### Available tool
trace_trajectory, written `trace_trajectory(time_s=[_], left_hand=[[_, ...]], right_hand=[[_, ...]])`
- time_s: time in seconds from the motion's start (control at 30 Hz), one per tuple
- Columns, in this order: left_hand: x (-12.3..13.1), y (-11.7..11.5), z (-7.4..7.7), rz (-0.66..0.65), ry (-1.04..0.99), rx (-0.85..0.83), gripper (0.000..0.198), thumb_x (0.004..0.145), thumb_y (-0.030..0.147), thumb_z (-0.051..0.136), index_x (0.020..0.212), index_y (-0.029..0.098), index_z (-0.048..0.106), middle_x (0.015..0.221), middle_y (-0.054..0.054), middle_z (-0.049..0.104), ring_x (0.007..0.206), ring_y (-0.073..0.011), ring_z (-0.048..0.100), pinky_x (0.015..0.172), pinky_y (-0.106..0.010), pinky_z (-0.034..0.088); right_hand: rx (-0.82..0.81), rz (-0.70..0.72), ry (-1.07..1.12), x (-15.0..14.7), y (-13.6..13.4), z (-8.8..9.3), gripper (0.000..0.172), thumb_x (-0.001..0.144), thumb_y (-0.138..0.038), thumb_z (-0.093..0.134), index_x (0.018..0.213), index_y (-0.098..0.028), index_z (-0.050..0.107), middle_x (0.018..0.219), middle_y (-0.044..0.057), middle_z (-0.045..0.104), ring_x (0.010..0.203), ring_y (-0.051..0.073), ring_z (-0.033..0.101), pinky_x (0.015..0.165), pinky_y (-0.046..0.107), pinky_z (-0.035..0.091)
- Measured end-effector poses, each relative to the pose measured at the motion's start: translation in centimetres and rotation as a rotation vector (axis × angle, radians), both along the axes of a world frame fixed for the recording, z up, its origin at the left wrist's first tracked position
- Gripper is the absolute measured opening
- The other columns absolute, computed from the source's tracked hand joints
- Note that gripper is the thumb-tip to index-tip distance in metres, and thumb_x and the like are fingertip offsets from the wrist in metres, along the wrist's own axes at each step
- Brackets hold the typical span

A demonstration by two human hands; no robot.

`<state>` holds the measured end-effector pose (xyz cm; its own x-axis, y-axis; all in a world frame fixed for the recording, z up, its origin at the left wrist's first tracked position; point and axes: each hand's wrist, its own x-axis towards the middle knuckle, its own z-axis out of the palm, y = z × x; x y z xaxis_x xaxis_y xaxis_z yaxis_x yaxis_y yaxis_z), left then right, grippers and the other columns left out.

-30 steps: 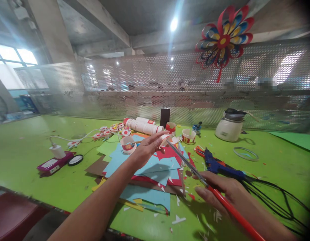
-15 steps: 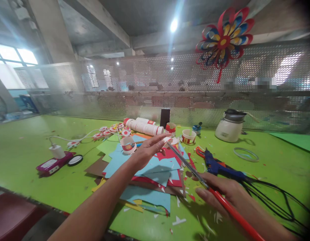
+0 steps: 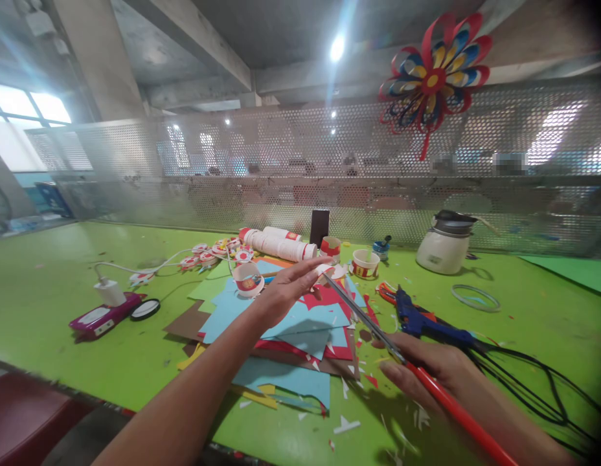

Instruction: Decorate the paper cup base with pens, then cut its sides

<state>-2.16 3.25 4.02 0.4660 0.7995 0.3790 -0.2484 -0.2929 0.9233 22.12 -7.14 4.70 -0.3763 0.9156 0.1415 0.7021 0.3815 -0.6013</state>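
Note:
In the head view, my left hand (image 3: 293, 285) reaches over a stack of coloured paper (image 3: 291, 320), its thumb and fingers pinching a small white paper piece (image 3: 324, 269) with some red on it. My right hand (image 3: 431, 369) grips red-handled scissors (image 3: 378, 331) at the lower right. Their long metal blades point up and left, with the tips at the white piece. The blades look close together. Most of the piece is hidden by the fingers of my left hand.
Around the stack lie a blue glue gun (image 3: 434, 330) with black cable, cut paper cups (image 3: 365, 264), a row of stacked cups (image 3: 280, 246) and a purple power strip (image 3: 105, 315). A white kettle (image 3: 441, 249) stands by the perforated screen (image 3: 261, 194). Paper scraps litter the green table (image 3: 184, 401).
Almost nothing differs. Both hands, the scissors and the white piece keep nearly the same position; the view shifts very slightly.

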Motion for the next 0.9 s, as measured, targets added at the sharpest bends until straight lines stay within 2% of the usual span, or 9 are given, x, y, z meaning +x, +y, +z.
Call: trace_trajectory(time_s=[0.13,0.27,0.4,0.53,0.7,0.9], left_hand=[[-0.03,0.02,-0.02,0.002,0.002,0.010,0.039,0.090,0.037,0.058,0.126,0.024,0.061,0.119,-0.011,0.063,0.091,-0.0184,0.056,0.079,-0.032,0.047],[-0.05,0.04,-0.01,0.008,0.009,0.012,0.039,0.090,0.037,0.058,0.126,0.024,0.061,0.119,-0.010,0.062,0.085,-0.0159,0.056,0.078,-0.033,0.047],[0.00,-0.04,0.05,0.014,0.001,-0.007,0.038,0.089,0.037,0.059,0.125,0.024,0.062,0.117,-0.011,0.063,0.092,-0.0182,0.056,0.078,-0.031,0.046],[0.17,-0.18,0.12,-0.021,-0.049,-0.058,0.037,0.088,0.034,0.062,0.123,0.022,0.064,0.105,-0.010,0.065,0.086,-0.0174,0.057,0.075,-0.031,0.046],[0.35,-0.18,0.12,-0.064,-0.097,-0.079,0.035,0.087,0.032,0.062,0.120,0.020,0.065,0.096,-0.009,0.064,0.080,-0.0149,0.055,0.072,-0.030,0.047],[0.40,-0.16,0.01,-0.086,-0.121,-0.099,0.033,0.089,0.029,0.061,0.120,0.019,0.065,0.095,-0.008,0.063,0.081,-0.0150,0.055,0.072,-0.031,0.050]], right_hand=[[-0.009,-0.010,-0.006,-0.03,-0.02,0.04,0.048,0.090,-0.058,0.045,0.112,-0.022,0.069,0.080,0.005,0.072,0.063,0.017,0.064,0.051,0.024,0.048],[0.023,-0.029,-0.004,-0.07,-0.19,0.23,0.043,0.090,-0.055,0.048,0.105,-0.022,0.071,0.076,0.004,0.072,0.062,0.017,0.063,0.051,0.024,0.048],[0.028,-0.020,0.026,-0.10,-0.39,0.34,0.041,0.089,-0.052,0.050,0.106,-0.022,0.072,0.077,0.004,0.073,0.060,0.017,0.063,0.048,0.024,0.046],[0.032,-0.009,-0.001,0.00,-0.36,0.25,0.043,0.090,-0.054,0.047,0.107,-0.023,0.071,0.071,0.003,0.070,0.055,0.016,0.060,0.048,0.024,0.046],[0.055,0.005,-0.028,0.11,0.10,-0.21,0.044,0.091,-0.056,0.045,0.094,-0.021,0.071,0.070,0.003,0.069,0.059,0.016,0.060,0.050,0.024,0.044],[0.080,-0.001,-0.082,0.18,0.05,-0.12,0.041,0.093,-0.052,0.043,0.103,-0.022,0.071,0.069,0.001,0.068,0.059,0.016,0.060,0.053,0.025,0.043]])
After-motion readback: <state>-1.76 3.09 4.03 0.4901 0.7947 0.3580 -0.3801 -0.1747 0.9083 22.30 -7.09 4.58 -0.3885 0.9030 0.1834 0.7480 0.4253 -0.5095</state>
